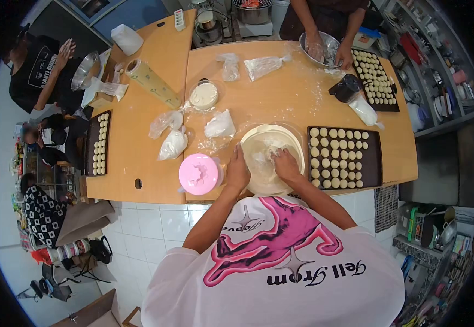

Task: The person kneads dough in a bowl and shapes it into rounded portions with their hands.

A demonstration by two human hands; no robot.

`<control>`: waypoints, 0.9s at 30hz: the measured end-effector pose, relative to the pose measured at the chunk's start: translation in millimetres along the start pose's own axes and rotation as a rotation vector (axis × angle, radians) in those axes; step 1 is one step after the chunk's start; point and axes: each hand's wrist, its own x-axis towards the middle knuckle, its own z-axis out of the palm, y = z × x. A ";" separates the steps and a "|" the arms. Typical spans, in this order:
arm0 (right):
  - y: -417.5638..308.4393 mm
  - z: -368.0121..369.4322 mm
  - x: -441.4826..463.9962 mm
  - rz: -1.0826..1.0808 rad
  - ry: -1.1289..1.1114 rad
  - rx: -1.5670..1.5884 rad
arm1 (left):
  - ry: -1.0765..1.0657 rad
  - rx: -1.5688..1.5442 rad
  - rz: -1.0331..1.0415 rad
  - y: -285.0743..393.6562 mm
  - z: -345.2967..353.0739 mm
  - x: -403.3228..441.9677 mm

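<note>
A wide cream-coloured bowl (298,143) with pale flour or dough in it stands at the table's front edge. My left hand (238,170) rests against the bowl's left rim, its fingers stretched out. Inside the bowl, toward its right side, my right hand (286,164) reaches down with its fingers bent together at some whitish material; what they hold is too small to make out. Left of the bowl is a pink lidded container (199,174). Just right of the bowl lies a dark tray (372,175) with rows of round dough balls (333,144).
Bags of white powder (219,125) and a round tub (204,96) lie behind the pink container. A plastic wrap roll (153,83) is farther left. Across the table a person works in a metal bowl (330,45), beside a second dough tray (376,82). More people are at left.
</note>
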 end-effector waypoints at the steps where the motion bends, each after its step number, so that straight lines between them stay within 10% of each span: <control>1: -2.2 -2.3 -2.3 0.003 -0.024 0.005 | -0.011 -0.043 0.006 -3.7 0.8 0.9; 11: 21.3 -3.1 -3.5 -0.125 -0.341 0.217 | -0.010 0.119 0.006 -4.6 -3.7 0.2; 17: 1.7 -12.7 -4.6 0.028 -0.051 0.275 | -0.037 0.149 -0.011 -3.5 -7.4 0.9; 27: 16.1 10.8 -0.9 0.073 -0.219 0.323 | -0.051 0.200 0.035 -7.1 -6.3 2.0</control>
